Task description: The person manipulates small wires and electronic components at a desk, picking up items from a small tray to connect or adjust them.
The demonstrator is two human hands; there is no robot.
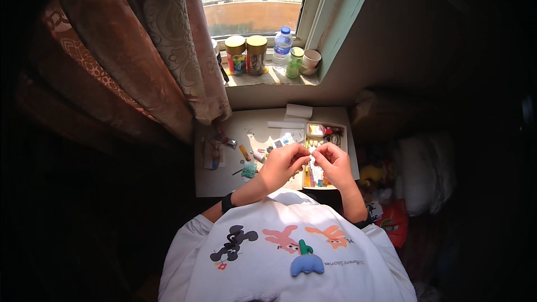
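My left hand (285, 162) and my right hand (334, 162) meet fingertip to fingertip above the near part of a small table. Both are closed in a pinch; whatever lies between the fingers is too small to make out. Right below them is a shallow pale box (345, 134) holding a white-and-red container (316, 130), dark cord-like items and small colourful pieces. To the left of my left hand lie a teal patterned square (249, 169), an orange-yellow stick-like item (244, 152) and a small whitish cylinder (258, 156).
A white paper roll (299, 111) lies at the table's (224, 184) far edge. On the windowsill stand two yellow-lidded jars (256, 56), a water bottle (282, 47), a green jar (294, 62) and a cup (311, 61). A curtain (168, 39) hangs at the left; bags (394, 221) sit right of the table.
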